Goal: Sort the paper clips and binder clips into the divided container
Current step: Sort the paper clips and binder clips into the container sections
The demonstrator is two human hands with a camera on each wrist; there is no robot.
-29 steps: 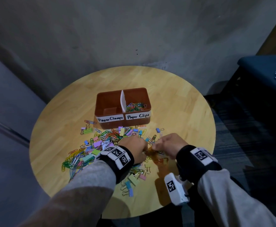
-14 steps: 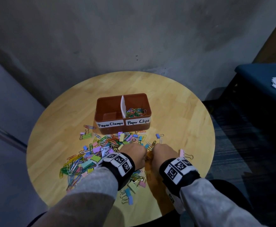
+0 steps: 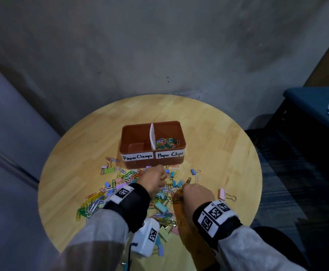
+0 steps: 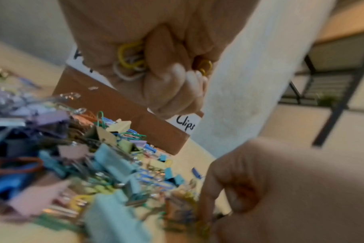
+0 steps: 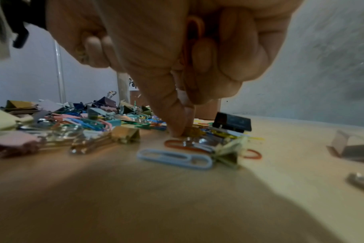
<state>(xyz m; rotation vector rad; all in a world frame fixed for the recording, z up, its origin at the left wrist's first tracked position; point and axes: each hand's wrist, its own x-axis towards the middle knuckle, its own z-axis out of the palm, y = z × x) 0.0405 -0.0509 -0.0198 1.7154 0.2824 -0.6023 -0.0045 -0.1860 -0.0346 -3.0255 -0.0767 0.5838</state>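
Paper clips (image 4: 131, 60) in fisted left hand (image 4: 156, 54)

The room is dim. The round table (image 3: 228, 145) looks brightest. Wrist pictures are blurry, with dark shadows below.

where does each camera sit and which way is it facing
Head: on the head, facing forward and down at the round table; both forearms show.
Left wrist: under the left hand, facing the container; fist grips paper clips.
Right wrist: low near the tabletop, facing the pile; right hand fingers reach down.
Shared: the container's "Clips" label appears in head and left wrist views.
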